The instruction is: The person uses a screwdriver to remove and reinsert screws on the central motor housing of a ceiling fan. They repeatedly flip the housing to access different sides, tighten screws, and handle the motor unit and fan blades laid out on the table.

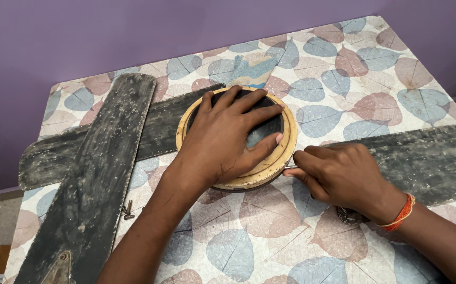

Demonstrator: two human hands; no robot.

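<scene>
My left hand (228,134) lies flat with fingers spread on a round fan motor housing (285,147) with a cream rim and dark centre, pressing it onto the table. My right hand (338,176) is closed beside the housing's right edge, pinching a thin metal tool (291,168) whose tip meets the rim; most of the tool is hidden in the fist. A dusty dark fan blade (427,158) runs right from the housing under my right wrist. Another blade (154,131) extends left from it.
A loose third fan blade (96,179) lies diagonally across the left blade toward the near left corner. Two or three small screws (128,209) sit beside it. The table carries a leaf-patterned cloth (343,73). A purple wall (80,37) stands behind.
</scene>
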